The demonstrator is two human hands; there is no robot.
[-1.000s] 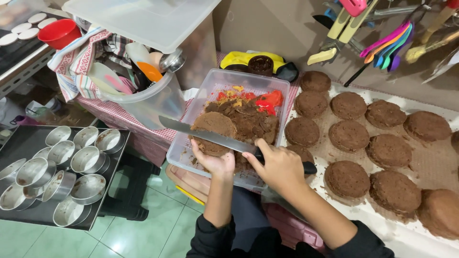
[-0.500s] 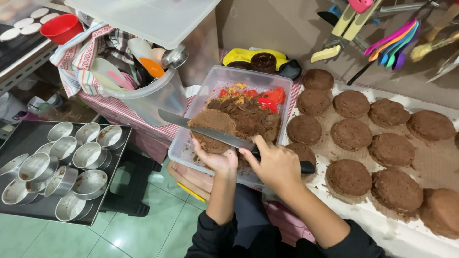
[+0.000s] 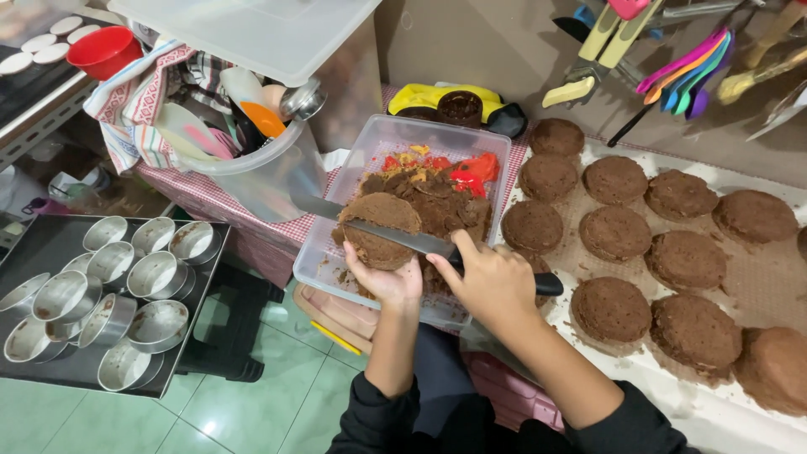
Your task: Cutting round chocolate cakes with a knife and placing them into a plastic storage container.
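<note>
The left hand cups a small round brown cake over a clear rectangular plastic tub holding cake scraps. The right hand grips the black handle of a long steel knife, its blade lying across the cake, pointing toward ten o'clock. At three o'clock, more round brown cakes sit on paper. At nine o'clock, a dark tray of small round metal tins.

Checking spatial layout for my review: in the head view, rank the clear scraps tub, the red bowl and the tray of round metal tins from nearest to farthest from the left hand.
1. Clear scraps tub: directly under the left hand.
2. Tray of round metal tins: lower left, off the table.
3. Red bowl: top left corner, farthest.
</note>
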